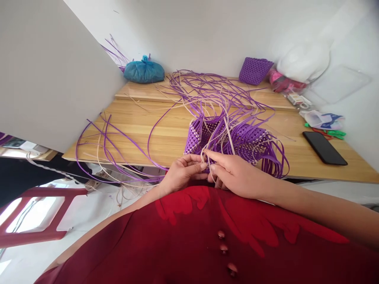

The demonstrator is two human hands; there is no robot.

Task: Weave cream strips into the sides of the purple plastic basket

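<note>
The left hand [188, 171] and right hand [237, 173] pinch a thin cream strip [203, 157] at the near side of 1 woven piece [242, 138].
Both grips are closed, thumbs against fingers; the piece, checked in purple and cream, sits at the surface's near edge, its flat, glossy loose strips [207, 85] too tangled to count, spreading far and left; 1 smooth black phone [325, 148] lies right, 1 knotted blue bag [144, 71] far left, 1 purple woven pouch [254, 71] far right, beside 1 rounded white bundle [304, 61]; the surface [133, 134] is pale grained wood with a raised far ledge [142, 91], between a plain grey panel [59, 71] on the left and white walls; 3 round, shiny buttons [223, 249] dot the red garment [177, 244].
</note>
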